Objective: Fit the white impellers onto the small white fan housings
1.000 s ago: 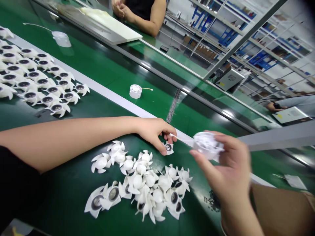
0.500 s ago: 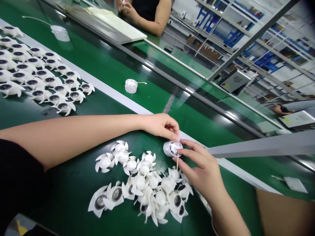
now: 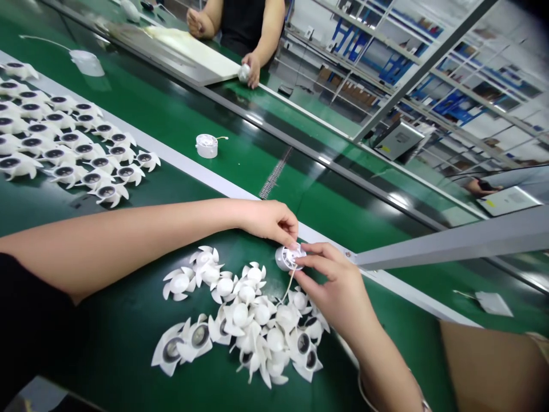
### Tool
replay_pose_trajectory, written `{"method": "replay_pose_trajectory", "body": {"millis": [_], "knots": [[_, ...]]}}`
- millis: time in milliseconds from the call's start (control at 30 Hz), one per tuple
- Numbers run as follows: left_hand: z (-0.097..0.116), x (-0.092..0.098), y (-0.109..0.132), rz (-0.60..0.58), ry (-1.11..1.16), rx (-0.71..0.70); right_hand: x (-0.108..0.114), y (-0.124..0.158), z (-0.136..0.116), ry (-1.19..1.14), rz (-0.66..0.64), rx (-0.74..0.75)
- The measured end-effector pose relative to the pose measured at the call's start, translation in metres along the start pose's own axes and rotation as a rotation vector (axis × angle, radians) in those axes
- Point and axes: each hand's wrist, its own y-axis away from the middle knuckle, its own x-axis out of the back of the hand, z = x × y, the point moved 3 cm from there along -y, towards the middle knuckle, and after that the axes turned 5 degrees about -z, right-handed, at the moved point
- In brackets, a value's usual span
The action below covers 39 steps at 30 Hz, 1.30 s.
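Together — left hand (image 3: pixel 268 222), right hand (image 3: pixel 337 286) — pinch a white housing (image 3: pixel 288 257), wire (image 3: pixel 287 288) dangling.

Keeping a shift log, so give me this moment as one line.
left hand: on white round housing | right hand: same housing | wire: hanging down | beside: pile of white fan blades

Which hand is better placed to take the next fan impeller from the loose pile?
Probably the right hand: it sits beside the loose impeller pile, angled down toward it. The left hand lies along the pile's far side, its fingertips on the white housing. Both touch the housing, so either must release it.
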Motion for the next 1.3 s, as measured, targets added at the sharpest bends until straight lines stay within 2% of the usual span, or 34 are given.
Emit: {"method": "replay_pose_trajectory", "body": {"millis": [100,167,233,267,300,367,433,500,733,933,1033,1133,1300], "knots": [[0.002,0.004,0.006,-0.101,-0.001,-0.022,0.006,0.002,0.004,0.021,-0.135,0.061],[0.007,0.006,0.012,-0.239,-0.024,-0.027,0.017,0.004,0.012,0.143,-0.085,0.025],[0.015,0.007,0.018,-0.367,-0.095,-0.023,0.036,0.008,0.024,0.353,0.064,-0.129],[0.019,0.007,0.020,-0.404,-0.139,-0.017,0.046,0.013,0.031,0.441,0.104,-0.230],[0.024,0.007,0.022,-0.422,-0.181,-0.007,0.054,0.017,0.037,0.496,0.080,-0.329],[0.032,0.004,0.025,-0.423,-0.252,0.026,0.063,0.029,0.048,0.503,-0.127,-0.472],[0.037,0.000,0.026,-0.405,-0.312,0.061,0.065,0.039,0.053,0.470,-0.344,-0.537],[0.040,-0.003,0.026,-0.395,-0.357,0.080,0.065,0.043,0.055,0.477,-0.411,-0.553],[0.038,-0.005,0.025,-0.370,-0.372,0.085,0.060,0.023,0.060,0.416,-0.139,-0.435],[0.045,-0.009,0.028,-0.368,-0.427,0.103,0.077,0.026,0.052,0.311,0.020,-0.387],[0.045,-0.012,0.028,-0.367,-0.448,0.122,0.081,0.046,0.042,0.333,-0.077,-0.421],[0.044,-0.016,0.027,-0.364,-0.429,0.076,0.070,0.080,0.036,0.264,-0.233,-0.461],[0.044,-0.023,0.023,-0.348,-0.358,-0.032,0.047,0.133,0.036,0.229,-0.184,-0.460]]}}
